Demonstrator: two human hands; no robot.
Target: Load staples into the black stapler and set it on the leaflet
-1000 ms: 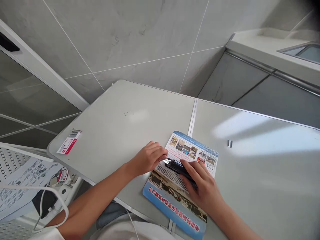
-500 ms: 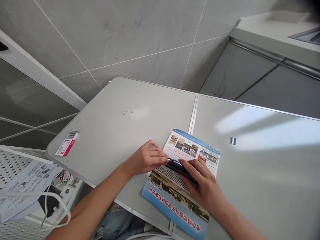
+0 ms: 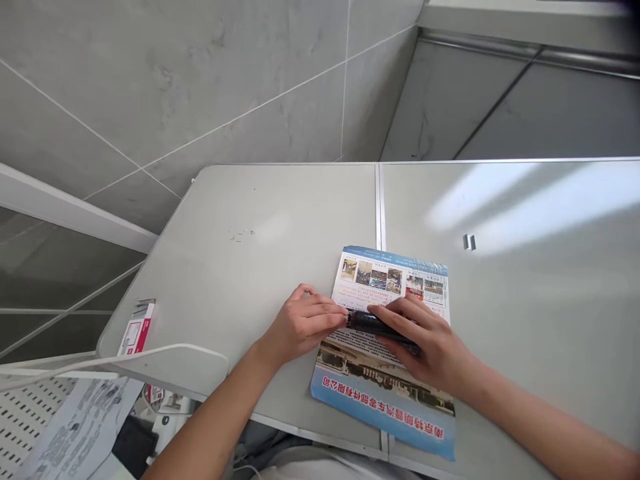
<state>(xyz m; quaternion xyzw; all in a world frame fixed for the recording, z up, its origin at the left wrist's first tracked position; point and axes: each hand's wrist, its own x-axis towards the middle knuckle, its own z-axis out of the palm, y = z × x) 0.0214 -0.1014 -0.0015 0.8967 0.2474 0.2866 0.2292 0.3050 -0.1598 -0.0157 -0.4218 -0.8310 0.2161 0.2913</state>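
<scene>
A black stapler point(image 3: 369, 323) lies across the printed brochure point(image 3: 385, 423) on the table. My right hand point(image 3: 425, 333) is wrapped over the stapler's body from the right. From the left, my left hand point(image 3: 313, 321) has its fingers pressed together at the stapler's front end, over the brochure's left edge. What the left fingertips pinch there is partly hidden. The brochure shows small photos, red and black text and a blue band with red characters, upside down to me.
Two short staple strips point(image 3: 469, 242) lie on the right table half. A red and white box point(image 3: 135, 333) with staples poking out sits near the left edge. A white cable point(image 3: 165, 348) crosses the lower left, above papers point(image 3: 75, 427) on a perforated white surface.
My view has turned and tilted, so the table appears straighter. Both hands stay on the stapler, and it still lies on the brochure. The cable now crosses in front of the table's left corner.
</scene>
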